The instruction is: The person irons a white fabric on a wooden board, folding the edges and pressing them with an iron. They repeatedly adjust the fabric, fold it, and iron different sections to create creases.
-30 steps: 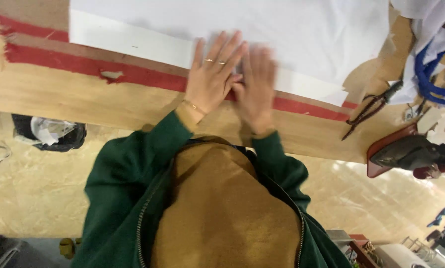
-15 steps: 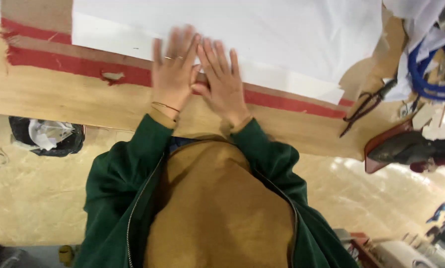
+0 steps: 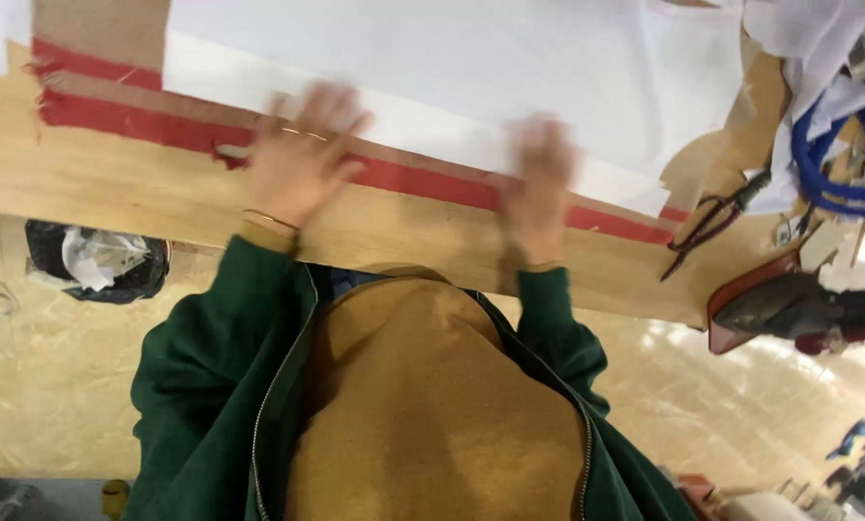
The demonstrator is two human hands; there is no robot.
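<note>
White fabric sheet (image 3: 471, 68) spread flat on the wooden table (image 3: 114, 193), its near edge folded, lying along a red strip (image 3: 143, 121), under both hands

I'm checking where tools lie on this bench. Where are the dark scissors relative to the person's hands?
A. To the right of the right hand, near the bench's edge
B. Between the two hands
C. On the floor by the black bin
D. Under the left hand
A: the scissors lie on the bench well right of the right hand, apart from it.
</note>
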